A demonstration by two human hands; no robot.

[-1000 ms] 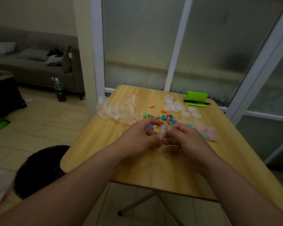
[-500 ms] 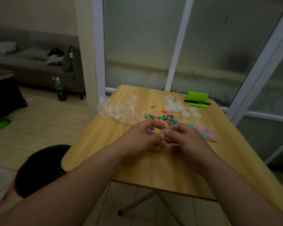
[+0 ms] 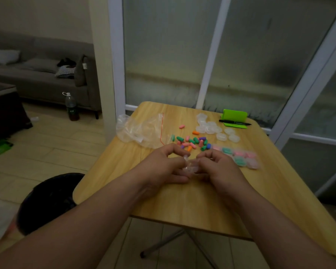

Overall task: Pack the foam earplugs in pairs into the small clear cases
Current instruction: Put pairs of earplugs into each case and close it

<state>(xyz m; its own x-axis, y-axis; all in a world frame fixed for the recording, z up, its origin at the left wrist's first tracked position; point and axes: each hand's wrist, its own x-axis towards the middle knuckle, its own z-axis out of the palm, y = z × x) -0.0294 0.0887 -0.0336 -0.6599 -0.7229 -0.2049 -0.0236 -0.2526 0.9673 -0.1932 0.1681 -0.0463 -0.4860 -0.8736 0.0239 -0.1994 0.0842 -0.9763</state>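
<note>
Between both hands, above the middle of the wooden table point(image 3: 182, 202), is a small clear case point(image 3: 190, 166). My left hand point(image 3: 166, 164) pinches its left side and my right hand point(image 3: 216, 166) pinches its right side. I cannot tell what is inside it. Just beyond my fingers lies a heap of loose foam earplugs point(image 3: 193, 141) in green, pink, orange, purple and blue. Several empty clear cases point(image 3: 211, 129) sit further back. Filled cases point(image 3: 241, 157) with pink and green earplugs lie in a row to the right.
A crumpled clear plastic bag point(image 3: 142, 131) with a red strip lies at the back left of the table. A green holder point(image 3: 235, 116) with a black pen point(image 3: 235, 122) stands at the back right. Glass doors rise behind; a black stool point(image 3: 49, 199) is at the left.
Both hands have dropped slightly toward the table with the case. My fingers have shifted on it, and the case now shows lower between the hands.
</note>
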